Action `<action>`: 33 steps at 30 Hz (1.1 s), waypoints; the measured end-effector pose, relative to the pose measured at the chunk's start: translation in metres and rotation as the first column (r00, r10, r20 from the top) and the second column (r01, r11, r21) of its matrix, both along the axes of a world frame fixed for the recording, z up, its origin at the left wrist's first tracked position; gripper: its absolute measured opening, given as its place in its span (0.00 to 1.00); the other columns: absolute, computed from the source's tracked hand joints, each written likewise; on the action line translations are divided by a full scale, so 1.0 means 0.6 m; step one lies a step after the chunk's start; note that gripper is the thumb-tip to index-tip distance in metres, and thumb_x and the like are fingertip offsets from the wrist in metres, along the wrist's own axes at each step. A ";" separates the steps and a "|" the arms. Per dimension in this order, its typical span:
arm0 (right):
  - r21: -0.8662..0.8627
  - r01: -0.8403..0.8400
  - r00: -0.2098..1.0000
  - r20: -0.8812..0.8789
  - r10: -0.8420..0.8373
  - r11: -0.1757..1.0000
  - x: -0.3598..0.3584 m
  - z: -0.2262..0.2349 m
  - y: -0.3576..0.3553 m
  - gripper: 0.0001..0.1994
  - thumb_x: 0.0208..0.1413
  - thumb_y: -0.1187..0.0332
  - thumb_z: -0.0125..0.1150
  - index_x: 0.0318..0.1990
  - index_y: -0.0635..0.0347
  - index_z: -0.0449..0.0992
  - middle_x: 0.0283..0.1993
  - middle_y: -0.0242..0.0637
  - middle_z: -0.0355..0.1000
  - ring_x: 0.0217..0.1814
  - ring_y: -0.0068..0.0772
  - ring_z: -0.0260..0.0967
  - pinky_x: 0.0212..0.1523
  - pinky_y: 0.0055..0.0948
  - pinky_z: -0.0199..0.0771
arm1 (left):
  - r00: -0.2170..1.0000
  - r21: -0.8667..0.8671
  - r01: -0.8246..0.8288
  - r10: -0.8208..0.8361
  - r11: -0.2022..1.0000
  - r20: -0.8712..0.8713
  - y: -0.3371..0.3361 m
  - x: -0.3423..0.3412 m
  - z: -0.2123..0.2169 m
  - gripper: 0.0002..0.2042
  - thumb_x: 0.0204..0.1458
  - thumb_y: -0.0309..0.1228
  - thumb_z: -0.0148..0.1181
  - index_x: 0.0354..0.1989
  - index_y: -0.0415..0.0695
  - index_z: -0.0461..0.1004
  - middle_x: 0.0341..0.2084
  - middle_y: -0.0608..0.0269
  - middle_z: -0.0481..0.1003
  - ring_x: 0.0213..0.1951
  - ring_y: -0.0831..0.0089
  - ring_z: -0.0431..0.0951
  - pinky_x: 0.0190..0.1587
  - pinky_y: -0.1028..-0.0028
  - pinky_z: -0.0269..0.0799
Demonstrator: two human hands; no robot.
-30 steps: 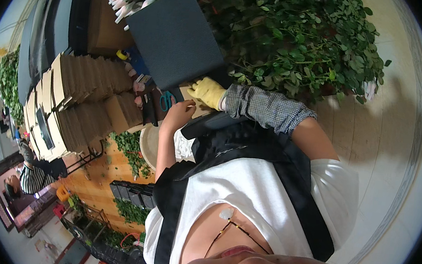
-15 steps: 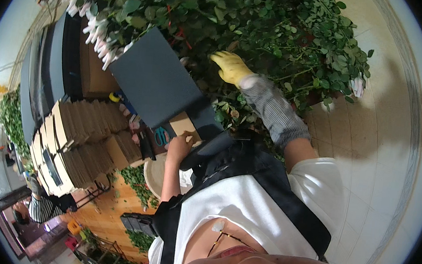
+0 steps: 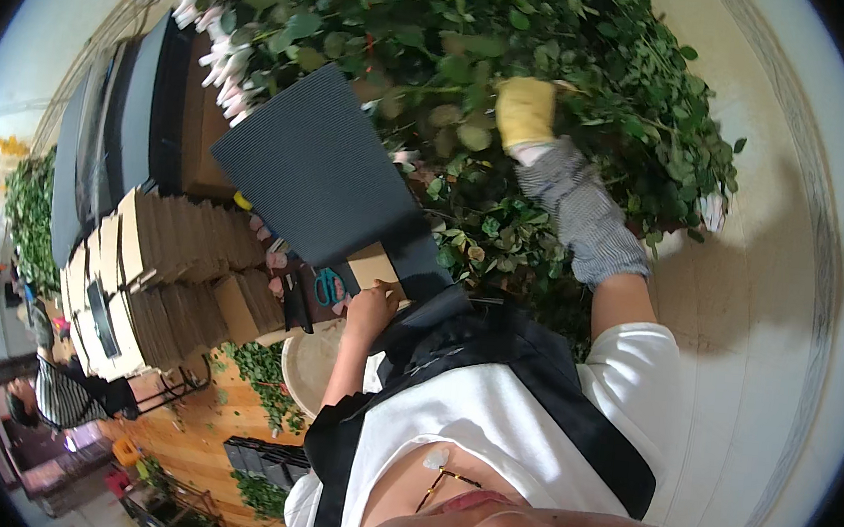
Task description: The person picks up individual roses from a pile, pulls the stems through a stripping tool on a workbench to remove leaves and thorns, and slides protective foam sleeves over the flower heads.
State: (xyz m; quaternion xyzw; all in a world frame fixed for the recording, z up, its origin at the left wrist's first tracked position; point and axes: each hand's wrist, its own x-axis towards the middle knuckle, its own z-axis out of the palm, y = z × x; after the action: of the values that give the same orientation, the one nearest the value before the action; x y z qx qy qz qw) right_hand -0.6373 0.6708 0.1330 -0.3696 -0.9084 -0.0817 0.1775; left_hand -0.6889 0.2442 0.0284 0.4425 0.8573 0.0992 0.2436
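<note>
My left hand (image 3: 374,312) is bare, with its fingers curled at the near edge of a small brown cardboard piece (image 3: 371,267). That piece lies on a dark grey corrugated sheet (image 3: 315,169), which slopes up and away from me. My right hand (image 3: 526,114), in a yellow glove with a grey striped sleeve, reaches into a big heap of leafy rose stems (image 3: 607,99). Its fingers are turned away and smeared, so any grip is hidden. Blurred leaves hang just left of the glove. Pale pink rose heads (image 3: 223,65) line the heap's left side.
Teal-handled scissors (image 3: 328,287) lie left of my left hand. Beyond them stand stacks of folded cardboard (image 3: 193,243). A pale round tub (image 3: 304,369) sits below. Leaves are scattered over the wooden floor (image 3: 211,436). Another person (image 3: 69,395) works at the far left.
My right hand has moved right across the rose stems, and leaves beside it are now blurred. My left hand stays at the cardboard piece. The view has shifted slightly.
</note>
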 end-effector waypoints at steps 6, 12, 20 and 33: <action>0.082 -0.098 0.869 -0.478 0.125 0.992 0.086 0.052 0.105 0.11 0.60 0.77 0.51 0.41 0.67 0.81 0.43 0.49 0.79 0.44 0.50 0.75 0.47 0.41 0.76 | 0.997 0.098 0.030 -0.023 0.995 -0.073 0.007 0.003 -0.016 0.14 0.54 0.39 0.56 0.35 0.38 0.77 0.26 0.44 0.79 0.29 0.50 0.82 0.32 0.56 0.80; 0.223 -0.510 0.603 -0.596 0.530 0.831 0.072 0.159 0.034 0.11 0.58 0.75 0.57 0.46 0.70 0.77 0.46 0.50 0.77 0.45 0.44 0.77 0.43 0.35 0.76 | 0.993 0.081 0.050 -0.041 0.995 -0.109 0.006 0.006 -0.030 0.13 0.54 0.37 0.55 0.33 0.38 0.77 0.26 0.42 0.79 0.28 0.48 0.82 0.31 0.55 0.80; 0.358 -0.457 0.594 -0.558 0.579 0.814 -0.019 0.251 0.001 0.14 0.48 0.82 0.62 0.43 0.62 0.78 0.42 0.49 0.75 0.44 0.51 0.73 0.42 0.38 0.76 | 0.988 0.136 0.115 -0.099 0.984 -0.118 0.013 -0.002 -0.032 0.15 0.56 0.39 0.55 0.29 0.38 0.76 0.23 0.42 0.79 0.30 0.46 0.82 0.33 0.54 0.79; -0.586 -0.276 0.738 0.379 0.559 0.762 0.158 0.109 -0.208 0.15 0.51 0.84 0.52 0.45 0.63 0.79 0.54 0.46 0.76 0.58 0.44 0.73 0.59 0.38 0.73 | 0.087 0.027 -0.558 0.027 0.830 0.996 -0.055 -0.122 -0.063 0.36 0.63 0.60 0.47 0.66 0.39 0.64 0.55 0.52 0.70 0.61 0.62 0.71 0.60 0.66 0.66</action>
State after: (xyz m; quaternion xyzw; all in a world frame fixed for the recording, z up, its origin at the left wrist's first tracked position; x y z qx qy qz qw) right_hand -0.5426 0.5463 0.1983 -0.1427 -0.9705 0.0970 -0.1681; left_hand -0.7620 0.2110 -0.0096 0.1227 0.5210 0.5820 0.6121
